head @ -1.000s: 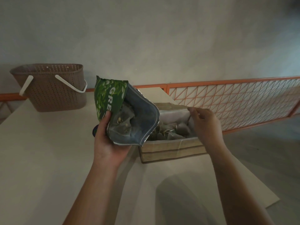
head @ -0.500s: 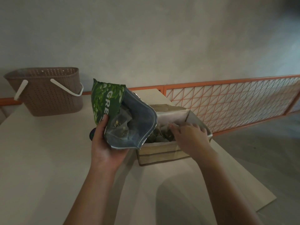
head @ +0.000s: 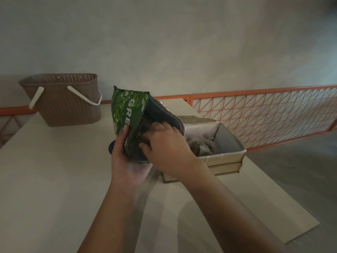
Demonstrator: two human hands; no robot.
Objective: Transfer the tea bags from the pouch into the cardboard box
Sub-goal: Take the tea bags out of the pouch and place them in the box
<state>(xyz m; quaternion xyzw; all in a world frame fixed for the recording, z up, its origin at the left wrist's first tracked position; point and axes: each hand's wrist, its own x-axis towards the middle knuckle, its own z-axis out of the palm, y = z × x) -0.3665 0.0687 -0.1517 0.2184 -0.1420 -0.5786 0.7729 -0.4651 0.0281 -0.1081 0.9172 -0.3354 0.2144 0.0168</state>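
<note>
Two hands meet at the pouch [head: 130, 114], above the middle of the tabletop [head: 54, 179]. The left hand [head: 127, 161] grips the green pouch from below, its thumb pressed up along the printed front, and holds it tilted with the open mouth facing right. The right hand [head: 164, 145] reaches into that mouth; its fingers [head: 158, 127] curl inside among the dark contents, though whether they pinch a tea bag cannot be told, since the pouch interior is dim and the fingertips are hidden. Just beside the pouch, to its right, the box [head: 226, 157] sits on the tabletop near the right edge, its top open and a flap standing at the far side. Some tea bags [head: 200, 143] lie heaped inside it, pale strings showing among them. A small dark object [head: 111, 147] peeks out behind the left hand, too hidden to identify. At the far left corner of the tabletop stands a brown perforated basket [head: 67, 105] with white handles, well apart from the hands. An orange railing [head: 264, 114] with wire mesh runs behind the tabletop along the grey wall.
</note>
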